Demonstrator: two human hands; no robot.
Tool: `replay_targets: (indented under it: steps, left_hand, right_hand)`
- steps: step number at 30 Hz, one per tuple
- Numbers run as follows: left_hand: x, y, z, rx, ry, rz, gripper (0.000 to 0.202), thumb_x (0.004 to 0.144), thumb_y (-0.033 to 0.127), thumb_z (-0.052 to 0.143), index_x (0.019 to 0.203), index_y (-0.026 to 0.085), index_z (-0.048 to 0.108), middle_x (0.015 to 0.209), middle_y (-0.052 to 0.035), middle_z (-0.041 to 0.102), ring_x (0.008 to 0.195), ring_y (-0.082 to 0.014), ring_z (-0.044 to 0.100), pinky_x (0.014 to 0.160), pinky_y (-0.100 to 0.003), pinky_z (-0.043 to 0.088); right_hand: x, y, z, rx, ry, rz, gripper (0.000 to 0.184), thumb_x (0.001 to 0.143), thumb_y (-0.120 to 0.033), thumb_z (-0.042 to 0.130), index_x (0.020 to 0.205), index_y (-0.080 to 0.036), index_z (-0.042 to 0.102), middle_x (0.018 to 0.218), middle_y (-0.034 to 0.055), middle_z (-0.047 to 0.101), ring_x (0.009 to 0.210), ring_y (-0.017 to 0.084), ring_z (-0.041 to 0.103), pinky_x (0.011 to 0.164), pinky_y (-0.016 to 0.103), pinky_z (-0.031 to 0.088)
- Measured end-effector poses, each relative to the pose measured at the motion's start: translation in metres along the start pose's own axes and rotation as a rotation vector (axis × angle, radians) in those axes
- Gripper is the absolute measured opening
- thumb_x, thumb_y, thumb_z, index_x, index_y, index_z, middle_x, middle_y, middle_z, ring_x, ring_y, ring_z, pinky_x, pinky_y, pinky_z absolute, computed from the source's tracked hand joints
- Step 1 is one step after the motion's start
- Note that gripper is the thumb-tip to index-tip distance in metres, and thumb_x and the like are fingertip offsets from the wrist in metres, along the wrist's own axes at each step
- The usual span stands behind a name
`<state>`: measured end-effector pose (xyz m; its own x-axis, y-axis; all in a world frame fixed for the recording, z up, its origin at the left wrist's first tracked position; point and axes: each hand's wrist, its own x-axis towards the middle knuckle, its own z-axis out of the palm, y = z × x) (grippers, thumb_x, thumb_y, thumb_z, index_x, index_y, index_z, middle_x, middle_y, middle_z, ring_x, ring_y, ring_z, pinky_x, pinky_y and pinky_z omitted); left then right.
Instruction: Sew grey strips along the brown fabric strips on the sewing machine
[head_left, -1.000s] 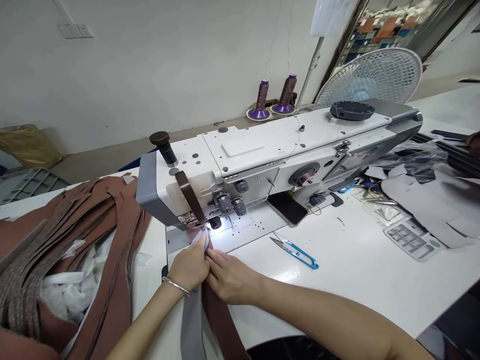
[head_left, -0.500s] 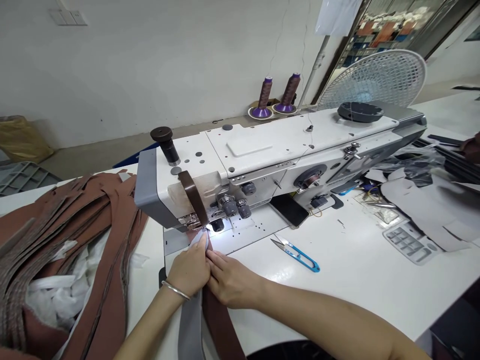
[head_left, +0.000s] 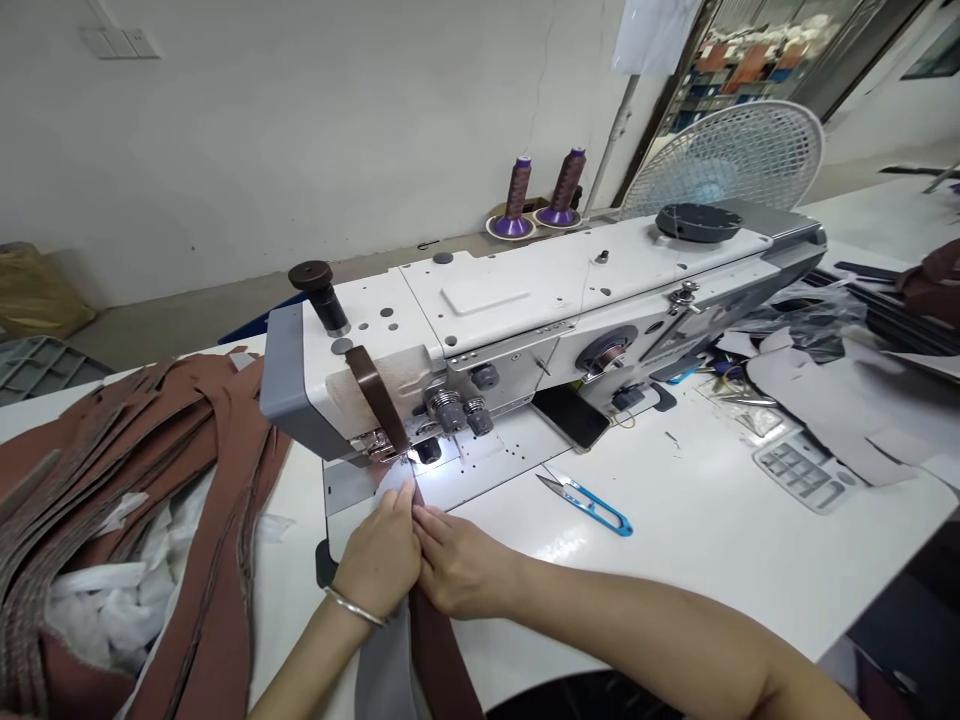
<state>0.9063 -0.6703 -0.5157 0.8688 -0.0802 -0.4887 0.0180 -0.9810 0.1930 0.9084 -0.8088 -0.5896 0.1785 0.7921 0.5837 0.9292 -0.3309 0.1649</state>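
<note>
Both hands at the needle area of the sewing machine [head_left: 540,300], which sits mid-surface, its head end toward the left. Left hand [head_left: 379,560] closed down on the grey strip [head_left: 386,660], fingers pinching its rounded tip just in front of the presser foot; silver bangle [head_left: 354,606] on that wrist. Right hand [head_left: 459,565] touching the left, fingertips pressed narrow on the brown strip [head_left: 439,660] right beside the grey one. Both strips run from the needle plate back toward the near edge of the surface and drop out of view between the forearms; grey on the left, brown on the right, edges touching or overlapping, cannot tell which. Machine lamp lit over the plate. Short brown strap [head_left: 375,395] hangs tilted on the machine head face. Blue thread snips [head_left: 589,502] lie flat on the white surface [head_left: 712,560] to the right of the hands, apart from them. Dark phone [head_left: 571,416] lies under the machine arm. Pile of brown strips [head_left: 187,450] with white scraps fills the left edge. Two purple-based thread cones [head_left: 540,190] stand behind the machine at the far edge, white fan [head_left: 727,155] to their right. Grey cut pieces [head_left: 840,400] and a grey keypad-like tray [head_left: 802,468] toward the right edge.
</note>
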Motion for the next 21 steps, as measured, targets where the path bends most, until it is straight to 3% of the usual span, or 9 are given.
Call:
replay_targets:
  steps: [6,10,15,21]
  left_hand:
    - [-0.0004,0.0041,-0.0053,0.029,0.000,0.050,0.061,0.084,0.001,0.031,0.145,0.004,0.036,0.143,-0.0181,0.047,0.127,-0.0227,0.049,0.108,-0.034,0.038]
    - [0.0014,0.0034,-0.0067,0.027,0.007,0.054,0.063,0.082,0.000,0.031,0.146,0.003,0.034,0.140,-0.0184,0.050,0.127,-0.0232,0.049,0.110,-0.035,0.038]
    - [0.0027,0.0018,-0.0068,0.008,0.007,0.064,0.057,0.081,-0.002,0.030,0.133,0.007,0.051,0.137,-0.0160,0.052,0.125,-0.0225,0.050,0.110,-0.034,0.037]
    - [0.0075,0.0014,-0.0059,-0.057,0.029,0.046,0.062,0.082,-0.001,0.031,0.144,0.000,0.034,0.130,-0.0195,0.054,0.122,-0.0228,0.050,0.106,-0.033,0.040]
  right_hand:
    - [0.0014,-0.0010,-0.0002,-0.024,0.009,0.001,0.018,0.085,-0.011,0.052,0.090,0.000,0.065,0.094,0.0268,0.068,0.091,0.032,0.067,0.090,0.050,0.053]
    - [0.0031,0.0003,0.0004,-0.044,0.021,-0.001,0.020,0.083,-0.011,0.052,0.091,0.002,0.066,0.098,0.0282,0.068,0.095,0.034,0.067,0.092,0.050,0.052]
    - [0.0043,0.0011,0.0044,-0.068,0.004,-0.011,0.021,0.084,-0.012,0.053,0.091,0.002,0.067,0.099,0.0289,0.068,0.095,0.035,0.068,0.092,0.052,0.051]
    - [0.0055,-0.0006,0.0092,-0.087,0.073,0.032,0.022,0.081,-0.012,0.052,0.089,0.000,0.069,0.095,0.0250,0.070,0.090,0.034,0.069,0.091,0.048,0.052]
